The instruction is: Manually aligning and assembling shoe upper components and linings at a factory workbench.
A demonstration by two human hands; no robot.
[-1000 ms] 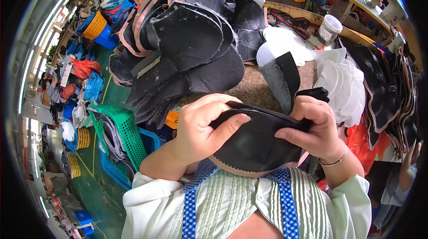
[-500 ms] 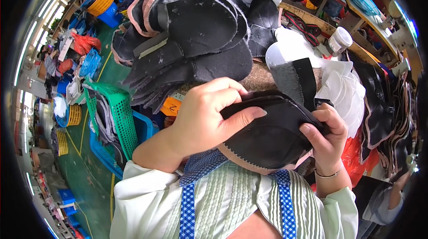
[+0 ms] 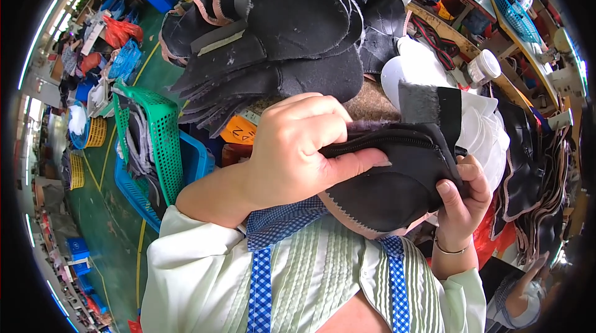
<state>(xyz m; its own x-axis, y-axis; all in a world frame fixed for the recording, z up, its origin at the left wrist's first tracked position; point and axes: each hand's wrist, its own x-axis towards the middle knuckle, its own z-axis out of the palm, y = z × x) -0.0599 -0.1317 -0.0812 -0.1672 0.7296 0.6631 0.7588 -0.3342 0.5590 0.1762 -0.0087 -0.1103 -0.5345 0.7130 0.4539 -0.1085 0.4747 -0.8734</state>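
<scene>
Between my hands is a black shoe upper [image 3: 388,193] with a zipper along its far edge, grey fuzzy lining behind it and a pinkish zigzag-stitched border below. My left hand [image 3: 304,140] is closed on its far left edge, the thumb lying along the zipper. At the right edge, my right hand [image 3: 462,199] pinches it between thumb and fingers. A grey-and-black fuzzy strip [image 3: 428,109] stands up just behind the upper; whether it is joined to it I cannot tell.
Stacked black upper pieces [image 3: 298,16] fill the far side. White rounded pieces [image 3: 481,134] and a white tub [image 3: 483,67] sit to the right, more black uppers [image 3: 521,153] beyond. On the left, a green basket [image 3: 162,140] rests in a blue crate [image 3: 197,158] on the floor.
The upper has tilted and moved slightly right, so its zipper and grey lining now show. My left thumb has slid right along the edge. Both hands keep their hold.
</scene>
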